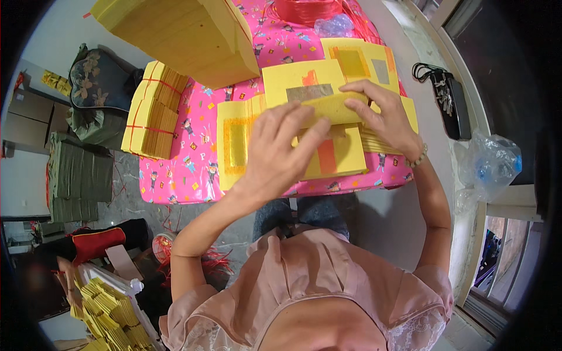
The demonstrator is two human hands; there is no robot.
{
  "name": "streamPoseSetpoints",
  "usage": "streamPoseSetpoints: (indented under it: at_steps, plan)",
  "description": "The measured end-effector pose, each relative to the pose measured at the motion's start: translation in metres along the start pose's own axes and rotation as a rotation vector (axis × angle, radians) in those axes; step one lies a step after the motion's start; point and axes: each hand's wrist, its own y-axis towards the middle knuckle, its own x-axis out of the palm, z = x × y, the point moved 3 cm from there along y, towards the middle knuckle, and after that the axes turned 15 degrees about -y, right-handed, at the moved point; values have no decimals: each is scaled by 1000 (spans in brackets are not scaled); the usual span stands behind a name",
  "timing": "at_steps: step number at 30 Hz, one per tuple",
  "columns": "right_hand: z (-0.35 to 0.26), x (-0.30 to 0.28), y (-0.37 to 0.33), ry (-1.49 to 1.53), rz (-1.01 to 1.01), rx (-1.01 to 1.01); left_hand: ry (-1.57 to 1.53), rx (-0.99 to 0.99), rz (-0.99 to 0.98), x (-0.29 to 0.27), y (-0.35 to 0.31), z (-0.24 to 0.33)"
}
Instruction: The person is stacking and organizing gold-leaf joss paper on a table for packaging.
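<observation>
A rolled stack of yellow joss paper (335, 109) lies across the papers in front of me. My right hand (387, 116) grips its right end, thumb and fingers around it. My left hand (280, 147) is at the left end, palm down with fingers spread, the fingertips at or just above the roll. Underneath and behind it lie flat yellow joss papers (304, 75) with silver patches and orange marks. Left of my left hand, another joss paper pile (227, 146) shows a gold patch in an orange frame.
A pink patterned cloth (202, 169) covers the table. A tall yellow paper block (193, 44) and red-tied bundles (153, 111) stand at the left. Red strips (301, 10) lie at the back. Lower left, another person works near yellow bundles (114, 313). A black pouch (453, 108) lies right.
</observation>
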Motion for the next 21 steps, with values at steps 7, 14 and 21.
streamPoseSetpoints:
  at_steps: [7, 14, 21]
  plan:
    - [40, 19, 63, 51, -184, 250, -89, -185, -284, 28, 3, -24]
    - [85, 56, 84, -39, -164, 119, -108, -219, -353, 52, 1, -62]
    - [68, 62, 110, -80, -251, 108, -183, -256, -389, 54, -1, -70]
